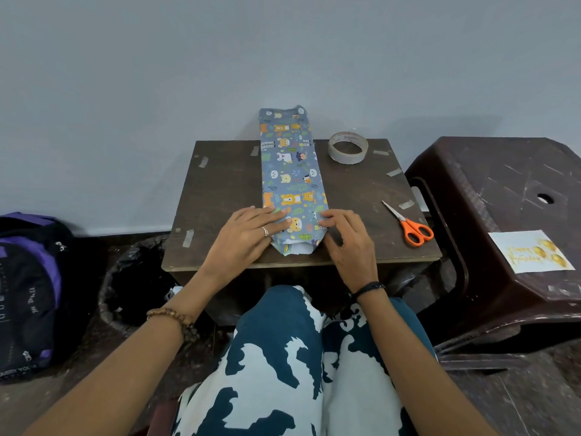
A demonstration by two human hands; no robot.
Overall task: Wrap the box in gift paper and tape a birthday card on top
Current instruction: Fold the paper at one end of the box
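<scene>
A person in blue-and-white patterned trousers [283, 357] sits at a small dark wooden table [226, 184], both hands on the near end of a long, narrow box wrapped in blue-grey gift paper printed with cartoon bears [290, 174]. The left hand [248, 239], a ring on one finger, lies flat with straight fingers pressing the paper's left side; the right hand [344, 236] presses the right side, its fingers bent onto the paper's edge. The wrap's near end, close to the table's front edge, is open, showing white inside. The box runs from that edge lengthwise across the middle and overhangs the table's back edge by the grey wall [283, 58]. Orange-handled scissors [408, 225] lie near the table's right edge, and a roll of clear tape [348, 147] sits toward the back right corner. Short tape strips [188, 238] stick along the table's margins. A white birthday card with gold balloons [531, 251] rests on a brown plastic stool [503, 184] right of the table.
</scene>
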